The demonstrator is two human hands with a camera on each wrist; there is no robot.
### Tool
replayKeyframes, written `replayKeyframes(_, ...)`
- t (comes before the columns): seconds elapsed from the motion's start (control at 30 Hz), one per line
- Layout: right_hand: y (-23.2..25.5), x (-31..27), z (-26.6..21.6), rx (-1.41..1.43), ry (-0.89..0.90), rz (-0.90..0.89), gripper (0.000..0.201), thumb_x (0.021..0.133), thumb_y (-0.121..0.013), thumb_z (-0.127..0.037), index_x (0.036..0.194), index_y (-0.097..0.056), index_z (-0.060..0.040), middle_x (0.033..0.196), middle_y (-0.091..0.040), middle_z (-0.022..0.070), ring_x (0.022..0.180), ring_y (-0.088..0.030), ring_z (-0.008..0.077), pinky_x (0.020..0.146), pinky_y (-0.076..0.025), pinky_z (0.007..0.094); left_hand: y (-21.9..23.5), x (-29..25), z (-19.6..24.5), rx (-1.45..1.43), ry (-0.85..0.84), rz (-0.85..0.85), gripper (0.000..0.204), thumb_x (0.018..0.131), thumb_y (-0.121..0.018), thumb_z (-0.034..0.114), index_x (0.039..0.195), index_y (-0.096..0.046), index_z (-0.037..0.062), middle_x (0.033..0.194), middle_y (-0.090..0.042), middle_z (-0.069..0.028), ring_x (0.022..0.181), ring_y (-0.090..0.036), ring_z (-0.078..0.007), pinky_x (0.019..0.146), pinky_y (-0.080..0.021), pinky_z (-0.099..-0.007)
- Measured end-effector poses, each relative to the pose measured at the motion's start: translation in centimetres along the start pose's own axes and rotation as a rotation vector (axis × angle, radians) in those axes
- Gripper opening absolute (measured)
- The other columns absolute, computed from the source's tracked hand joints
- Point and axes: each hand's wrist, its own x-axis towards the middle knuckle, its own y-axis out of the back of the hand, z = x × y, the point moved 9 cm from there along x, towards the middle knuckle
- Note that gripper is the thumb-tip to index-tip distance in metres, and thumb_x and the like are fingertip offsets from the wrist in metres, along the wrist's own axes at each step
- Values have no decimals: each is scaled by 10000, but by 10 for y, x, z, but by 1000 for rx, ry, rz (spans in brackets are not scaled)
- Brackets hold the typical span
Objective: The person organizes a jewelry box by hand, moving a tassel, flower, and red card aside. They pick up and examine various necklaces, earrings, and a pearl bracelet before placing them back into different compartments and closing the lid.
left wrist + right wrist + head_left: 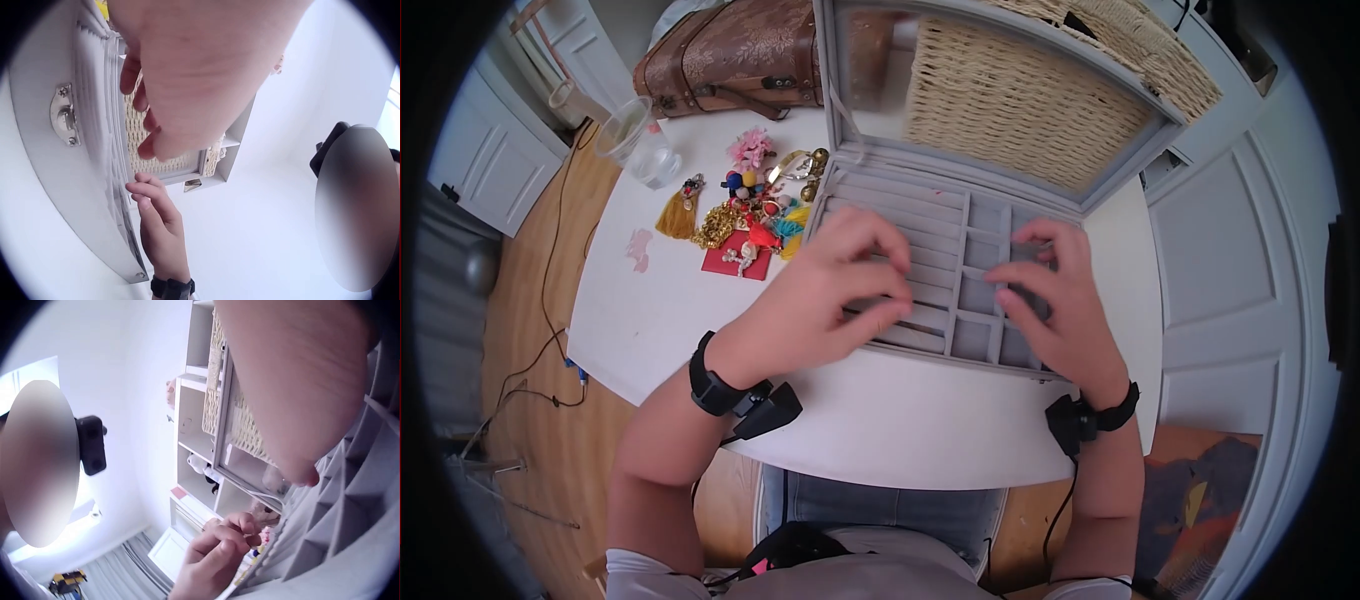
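A grey velvet-lined jewellery box (972, 340) lies with its windowed lid (834, 75) raised on the white table. It has ring rolls (930, 228) on the left and small square compartments on the right. Over the rolls hovers my left hand (825, 295), fingers loosely curled with nothing visible between them. My right hand (1062, 300) is above the right-hand compartments, fingers bent and spread, also with nothing seen in it. In the left wrist view the box's metal clasp (65, 115) shows on its front wall.
Left of the box lies jewellery: a gold chain (718, 226), a yellow tassel (676, 214), a pink flower (750, 148) and a red card (718, 262). Clear plastic cups (652, 160) stand at the table's left edge. Behind are a brown trunk (730, 60) and a woven basket (1010, 100).
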Motion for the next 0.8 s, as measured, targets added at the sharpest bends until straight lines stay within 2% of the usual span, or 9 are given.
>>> replayKeyframes(0.03,-4,0,-1,0,0,-2,194,917,-786,-59,1109,-786,-86,1306,-557,133,1246,-531,362,1071,-485,444,-9,-1,0,16,0,-59,145,873,-836,11,985,-815,99,1185,-631,-62,1115,-595,-290,937,-516,-395)
replayKeyframes(0.13,-15,-3,-7,-53,60,-46,207,914,-816,-113,1116,-786,-82,1289,-558,130,1264,-499,371,1077,-463,472,-25,-2,5,72,-53,-161,163,858,-853,37,1002,-814,102,1209,-621,-64,1137,-579,-311,961,-518,-404)
replayKeyframes(0.2,-23,-5,-13,-51,96,-105,227,908,-832,-151,1114,-784,-69,1265,-557,135,1242,-509,369,1061,-466,475,-28,-4,2,78,-30,-164,173,848,-864,51,1005,-817,105,1217,-618,-63,1145,-573,-316,974,-515,-404)
replayKeyframes(0.33,-26,-4,-15,-60,91,-82,227,907,-831,-149,1109,-783,-59,1247,-560,134,1222,-516,365,1053,-470,472,-32,-4,-2,98,5,-173,163,841,-878,73,985,-808,105,1203,-611,-64,1137,-574,-319,995,-506,-409)
replayKeyframes(0.47,-25,-1,-12,-40,72,-43,178,902,-806,-81,1078,-787,-59,1232,-568,130,1201,-528,357,1031,-481,460,-32,-3,-4,59,47,-167,138,846,-874,68,950,-785,89,1181,-606,-63,1123,-578,-315,996,-504,-421)
replayKeyframes(0.57,-26,3,-10,-15,47,13,184,881,-795,-19,1060,-795,-59,1226,-575,127,1191,-535,348,1000,-497,449,-29,-2,0,40,19,-139,132,880,-826,16,961,-733,62,1171,-591,-85,1110,-583,-315,994,-499,-412)
replayKeyframes(0.63,-25,3,-7,4,28,50,196,867,-790,13,1049,-801,-58,1223,-579,126,1186,-539,344,981,-507,442,-12,-1,-10,-95,218,12,87,940,-714,-17,967,-653,40,1173,-578,-101,1101,-576,-289,987,-487,-387)
replayKeyframes(0.73,-24,6,-7,-11,18,73,189,831,-823,13,1005,-817,-60,1214,-596,118,1175,-553,333,955,-521,429,9,0,-15,-136,231,145,66,975,-619,-6,949,-582,42,1182,-565,-105,1082,-566,-260,983,-475,-372)
replayKeyframes(0.8,-22,14,-7,4,-13,43,162,803,-853,-14,956,-826,-59,1202,-613,96,1156,-574,319,951,-529,427,12,-1,-12,-152,217,142,84,993,-597,21,926,-553,47,1157,-579,-91,1063,-556,-240,981,-469,-373)
